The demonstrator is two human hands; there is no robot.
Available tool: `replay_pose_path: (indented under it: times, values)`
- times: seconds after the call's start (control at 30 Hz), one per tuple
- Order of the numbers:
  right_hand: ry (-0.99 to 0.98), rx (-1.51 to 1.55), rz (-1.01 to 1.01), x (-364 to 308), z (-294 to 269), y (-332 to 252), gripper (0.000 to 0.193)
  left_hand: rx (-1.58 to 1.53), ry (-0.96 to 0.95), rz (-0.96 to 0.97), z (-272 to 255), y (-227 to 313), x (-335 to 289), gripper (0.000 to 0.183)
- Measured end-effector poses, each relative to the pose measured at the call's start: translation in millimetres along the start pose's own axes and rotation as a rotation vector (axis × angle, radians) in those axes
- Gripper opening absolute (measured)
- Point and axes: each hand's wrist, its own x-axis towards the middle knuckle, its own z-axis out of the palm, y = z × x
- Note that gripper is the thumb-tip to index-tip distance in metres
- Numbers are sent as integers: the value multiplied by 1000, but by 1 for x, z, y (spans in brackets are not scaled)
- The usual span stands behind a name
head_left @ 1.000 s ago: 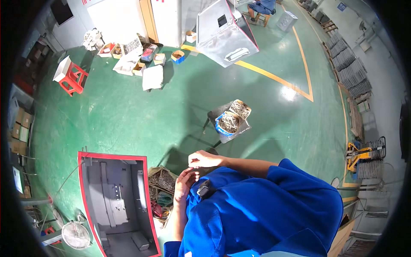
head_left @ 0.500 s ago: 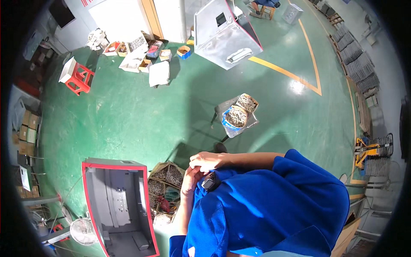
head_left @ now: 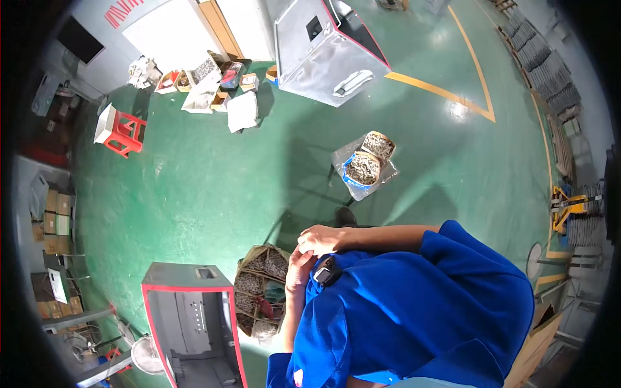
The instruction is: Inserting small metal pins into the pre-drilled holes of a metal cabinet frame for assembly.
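Note:
In front of my chest my two hands meet, fingertips together. My left hand [head_left: 298, 266] comes up from below with its fingers pinched. Over it lies my right hand [head_left: 321, 240], fingers curled in. Whatever they hold, if anything, is hidden or too small to name. Just left of my left forearm stands a divided container [head_left: 264, 266], its compartments filled with small metal parts, some red and green pieces among them. Beyond my hands, a stool [head_left: 346, 154] carries a blue-rimmed tub [head_left: 362, 169] and a box [head_left: 379, 145] of small parts.
A grey metal cabinet with red edging [head_left: 189, 279] lies open at lower left. Another large metal cabinet [head_left: 323, 71] stands at the far side. A red stool [head_left: 124, 132], a white-topped seat [head_left: 243, 112] and several small boxes are on the green floor [head_left: 194, 174]. A fan [head_left: 147, 354] stands lower left.
The view has shifted and turned slightly, so the cabinets, stool and floor lines sit differently in it. My hands stay together in front of my chest.

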Motion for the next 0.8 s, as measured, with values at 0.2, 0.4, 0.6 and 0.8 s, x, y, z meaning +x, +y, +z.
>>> replay_pose_path:
  times: [0.2, 0.4, 0.6, 0.8]
  values:
    - [55, 30, -24, -9, -25, 5, 16, -95, -199, 43, 16, -2, 16, 48]
    - [6, 71, 15, -18, -47, 14, 13, -223, 54, -91, 31, 4, 48, 51]
    - [-63, 17, 26, -24, -74, 30, 11, -213, 82, -176, 26, -9, 80, 43]
    - [166, 85, 137, -40, -141, 50, 16, -91, 90, -99, 28, -12, 95, 32]
